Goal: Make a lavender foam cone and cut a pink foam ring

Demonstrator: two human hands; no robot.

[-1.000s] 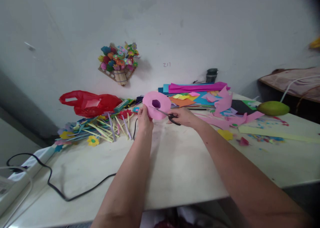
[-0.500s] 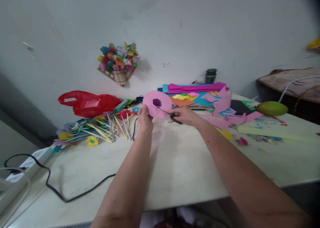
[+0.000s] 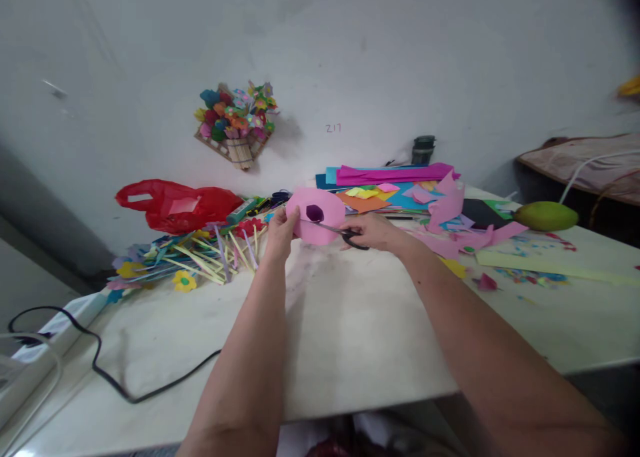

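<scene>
Between thumb and fingers, my left hand (image 3: 283,229) pinches the left edge of a round pink paper piece (image 3: 327,203), held up above the table. At its middle sits a dark purple patch (image 3: 315,213); whether it is a hole or glued paper I cannot tell. My right hand (image 3: 373,232) is closed round the black handles of a pair of scissors (image 3: 356,243). The blades point left and lie across the lower part of the pink paper, just under the dark patch.
Left of my hands lie paper strips (image 3: 200,260), a yellow paper flower (image 3: 185,281) and a red plastic bag (image 3: 180,207). Pink offcuts (image 3: 445,210), magenta paper (image 3: 395,175) and a green mango-like fruit (image 3: 546,215) are to the right. A black cable (image 3: 125,398) crosses the front left.
My left hand has shifted slightly left and the pink paper has turned and tilted in it. The scissors stay across the paper, now nearer the dark middle patch.
</scene>
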